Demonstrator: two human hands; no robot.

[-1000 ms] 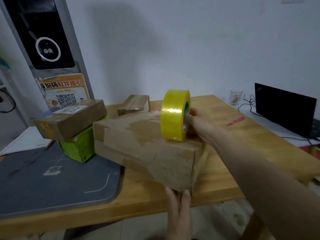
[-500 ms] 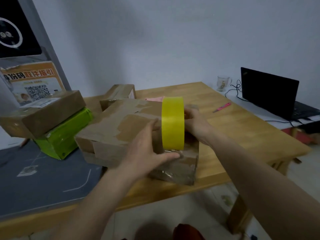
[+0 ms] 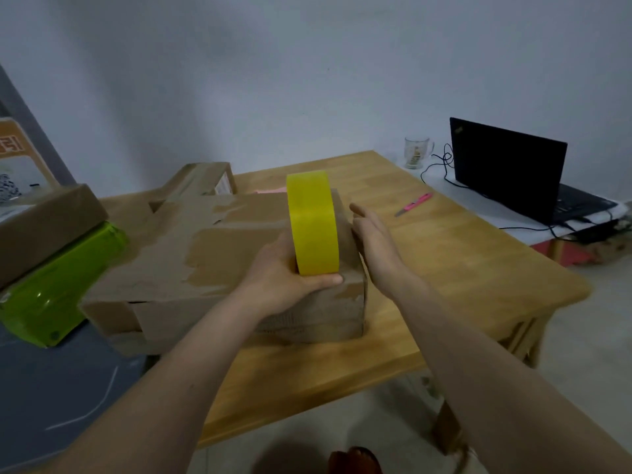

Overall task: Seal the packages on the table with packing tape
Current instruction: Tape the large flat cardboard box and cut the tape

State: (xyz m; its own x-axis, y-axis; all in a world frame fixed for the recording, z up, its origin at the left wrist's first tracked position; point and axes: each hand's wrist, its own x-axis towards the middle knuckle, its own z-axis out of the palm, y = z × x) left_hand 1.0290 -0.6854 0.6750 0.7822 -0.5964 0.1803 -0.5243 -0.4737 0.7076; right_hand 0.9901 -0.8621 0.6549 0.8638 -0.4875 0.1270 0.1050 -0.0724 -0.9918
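Note:
A big brown cardboard package (image 3: 205,254) lies across the wooden table (image 3: 461,268). A yellow roll of packing tape (image 3: 313,222) stands on edge on the package's right end. My left hand (image 3: 284,277) grips the roll from its left side, thumb curled under its near rim. My right hand (image 3: 372,234) hovers just right of the roll with straight fingers, holding nothing and apart from the tape. A smaller brown package (image 3: 205,176) lies behind the big one. At the left, another brown package (image 3: 44,227) rests on a green box (image 3: 58,289).
A pink utility knife (image 3: 413,204) lies on the table to the right. Beyond it a black laptop (image 3: 506,165) with cables and a glass mug (image 3: 415,152) sit on a lower white surface. A grey mat (image 3: 51,388) covers the near left.
My right hand has let go of the tape roll and drawn off to its right. My left hand has moved onto the roll and now grips it. The view shifted left.

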